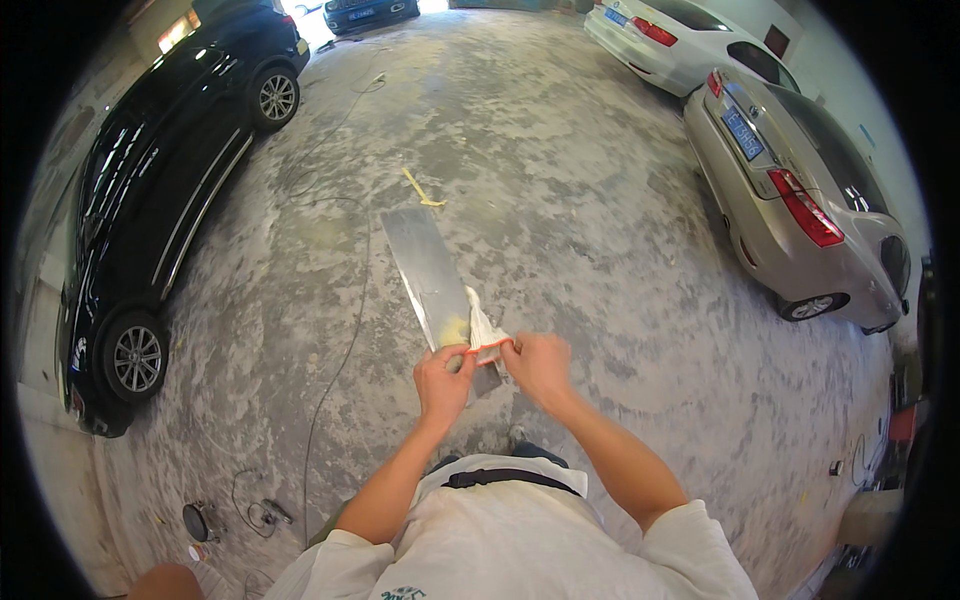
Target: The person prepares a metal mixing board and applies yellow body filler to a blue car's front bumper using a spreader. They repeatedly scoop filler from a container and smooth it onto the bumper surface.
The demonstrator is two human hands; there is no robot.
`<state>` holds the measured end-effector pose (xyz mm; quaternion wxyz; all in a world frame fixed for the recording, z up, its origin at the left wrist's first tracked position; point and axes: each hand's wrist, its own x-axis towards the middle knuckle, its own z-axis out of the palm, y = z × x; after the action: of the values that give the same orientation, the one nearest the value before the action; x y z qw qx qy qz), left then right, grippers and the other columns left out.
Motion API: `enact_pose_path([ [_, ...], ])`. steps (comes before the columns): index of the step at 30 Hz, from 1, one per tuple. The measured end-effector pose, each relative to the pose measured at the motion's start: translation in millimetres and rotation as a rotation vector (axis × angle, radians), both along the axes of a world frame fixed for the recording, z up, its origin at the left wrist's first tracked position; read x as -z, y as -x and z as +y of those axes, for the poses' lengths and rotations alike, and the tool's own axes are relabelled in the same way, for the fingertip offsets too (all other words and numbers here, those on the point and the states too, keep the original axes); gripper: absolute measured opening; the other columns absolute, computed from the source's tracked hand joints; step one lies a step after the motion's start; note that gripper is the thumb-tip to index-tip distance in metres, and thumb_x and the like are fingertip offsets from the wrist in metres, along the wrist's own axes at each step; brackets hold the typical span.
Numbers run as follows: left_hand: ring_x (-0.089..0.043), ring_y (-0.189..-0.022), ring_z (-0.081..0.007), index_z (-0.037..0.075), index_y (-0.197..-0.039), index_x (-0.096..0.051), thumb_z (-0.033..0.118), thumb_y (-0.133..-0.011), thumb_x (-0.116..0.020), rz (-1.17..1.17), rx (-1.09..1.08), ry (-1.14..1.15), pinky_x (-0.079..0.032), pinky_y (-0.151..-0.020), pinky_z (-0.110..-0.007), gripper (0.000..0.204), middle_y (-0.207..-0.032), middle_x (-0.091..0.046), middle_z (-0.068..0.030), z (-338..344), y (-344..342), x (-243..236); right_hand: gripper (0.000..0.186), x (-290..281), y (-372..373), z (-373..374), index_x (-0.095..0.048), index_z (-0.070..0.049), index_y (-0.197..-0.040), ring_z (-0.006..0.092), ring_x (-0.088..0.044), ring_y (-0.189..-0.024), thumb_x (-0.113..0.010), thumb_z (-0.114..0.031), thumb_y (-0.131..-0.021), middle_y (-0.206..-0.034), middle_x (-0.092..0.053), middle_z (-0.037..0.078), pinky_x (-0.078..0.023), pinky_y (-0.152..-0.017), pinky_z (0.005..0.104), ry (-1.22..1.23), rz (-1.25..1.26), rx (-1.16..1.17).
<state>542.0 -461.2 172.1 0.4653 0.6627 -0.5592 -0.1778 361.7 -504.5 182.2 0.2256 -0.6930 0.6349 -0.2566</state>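
A white cloth glove [484, 325] with an orange-red cuff edge hangs between my two hands, its fingers pointing away from me. My left hand [443, 385] pinches the left side of the cuff. On the other side, my right hand [538, 367] grips the cuff's right edge, so the opening is drawn wide. Neither hand is inside the glove. Beyond and below them a long grey flat panel [425, 260] stretches away, with a pale yellow smear near its closer end. What supports the panel is hidden.
A yellow strip [420, 187] lies beyond the panel. A thin cable [340, 370] crosses the mottled floor. A black car [165, 190] is at left; a beige car [790, 180] and a white car [680, 40] stand at right. A corded tool [272, 513] and someone's knee [165, 582] are lower left.
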Motion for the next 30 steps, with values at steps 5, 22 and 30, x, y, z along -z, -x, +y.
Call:
enact_pose_path([
  [5, -0.069, -0.073, -0.0392, 0.009, -0.091, -0.081, 0.014, -0.081, -0.085, -0.280, -0.011, 0.161, -0.055, -0.065, -0.047, 0.012, -0.080, -0.068, -0.0190, -11.8, -12.0, 37.1, 0.047, 34.1, -11.2, -29.0, -0.071, 0.001, -0.113, 0.0298, -0.074, -0.083, -0.054, -0.043, -0.108, -0.099, -0.075, 0.013, -0.056, -0.071, 0.0469, -0.587, -1.103, 0.534],
  [22, -0.068, -0.070, -0.0345, 0.009, -0.089, -0.079, 0.010, -0.081, -0.085, -0.129, -0.006, 0.227, -0.052, -0.060, -0.044, 0.011, -0.080, -0.069, -0.0158, -13.5, 10.9, 15.3, 0.042, 48.6, -53.8, -47.5, -0.073, -0.003, -0.123, 0.0145, -0.065, -0.095, -0.046, -0.032, -0.110, -0.113, -0.073, 0.002, -0.053, -0.083, 0.0342, -0.160, -0.825, 0.233],
  [30, -0.064, -0.067, -0.0314, 0.012, -0.088, -0.080, 0.015, -0.081, -0.087, -0.048, -0.037, 0.216, -0.049, -0.061, -0.044, 0.010, -0.072, -0.068, -0.0137, -7.1, 14.4, 7.9, 0.020, 45.2, -46.8, -80.3, -0.075, -0.009, -0.109, 0.0207, -0.066, -0.090, -0.063, -0.023, -0.100, -0.105, -0.072, 0.003, -0.054, -0.076, 0.0406, -0.600, -1.426, 0.455],
])
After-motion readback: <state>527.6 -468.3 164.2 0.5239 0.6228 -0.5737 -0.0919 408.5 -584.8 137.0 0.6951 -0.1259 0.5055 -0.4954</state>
